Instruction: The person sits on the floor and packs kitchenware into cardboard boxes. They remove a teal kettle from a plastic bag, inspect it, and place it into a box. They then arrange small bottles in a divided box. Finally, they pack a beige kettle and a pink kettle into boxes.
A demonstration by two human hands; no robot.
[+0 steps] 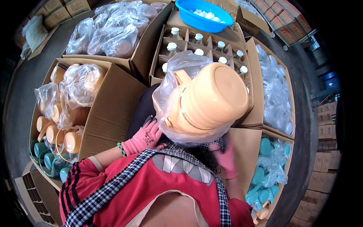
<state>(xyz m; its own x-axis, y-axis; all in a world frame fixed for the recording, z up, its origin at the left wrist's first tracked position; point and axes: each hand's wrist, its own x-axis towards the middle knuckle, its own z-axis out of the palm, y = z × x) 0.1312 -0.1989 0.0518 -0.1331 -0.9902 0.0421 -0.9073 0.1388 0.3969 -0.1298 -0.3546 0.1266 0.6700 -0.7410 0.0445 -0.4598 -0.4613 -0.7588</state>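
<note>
A peach plastic thermos jug (211, 98) with a side handle stands over my lap, its round base turned up toward me. A clear plastic bag (181, 62) is bunched around its lower part and handle. My left hand (146, 137), in a pink glove, lies with fingers apart at the bag's left edge. Whether it presses on the bag or only rests beside it, I cannot tell. On the right, below the jug, my right hand (227, 157) is smeared by motion; its pink glove shows but its fingers do not.
Ahead stands a divided carton (155, 62) of bottles with white caps; a blue basin (206, 22) of white pieces sits beyond. Open cartons hold bagged peach parts (72, 142) at left, clear-wrapped pieces (274, 89) at right and teal parts (264, 178) near right. Stacked boxes (321, 166) line the right.
</note>
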